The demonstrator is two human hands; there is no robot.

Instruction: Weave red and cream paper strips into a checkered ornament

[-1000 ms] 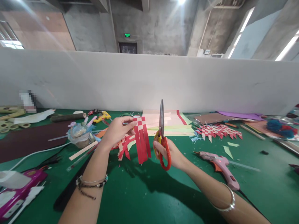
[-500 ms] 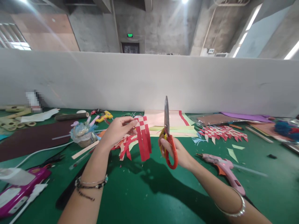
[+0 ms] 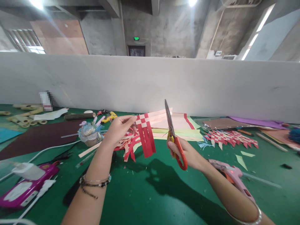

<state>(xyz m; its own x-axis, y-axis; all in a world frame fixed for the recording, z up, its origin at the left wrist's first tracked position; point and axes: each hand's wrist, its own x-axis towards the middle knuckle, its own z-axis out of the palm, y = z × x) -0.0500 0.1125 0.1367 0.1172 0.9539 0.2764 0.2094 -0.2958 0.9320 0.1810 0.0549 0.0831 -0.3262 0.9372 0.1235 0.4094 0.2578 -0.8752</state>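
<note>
At far left, a purple power strip [image 3: 35,184] sits on the green table [image 3: 131,200]. The left hand [image 3: 122,126] pinches a red-and-pale paper weave [image 3: 142,120] by its left edge, up in the air above a heap of cut strips [image 3: 131,145]. In the past second the weave has turned: its pale strips [image 3: 160,115], largely lost against the paper behind them, now run out plainly to the right, while its red strips [image 3: 147,140] hang down. Both sets of loose ends are thus on show, apparently untrimmed. At center, the right hand [image 3: 188,151] grips scissors [image 3: 172,132] by the handles, blades together; upright a second ago, they now lean left, across the view of the pale ends. Whether they touch cannot be told. At right, the forearm now partly hides a pink glue gun [image 3: 236,173], with checkered pieces [image 3: 232,138] beyond.
</note>
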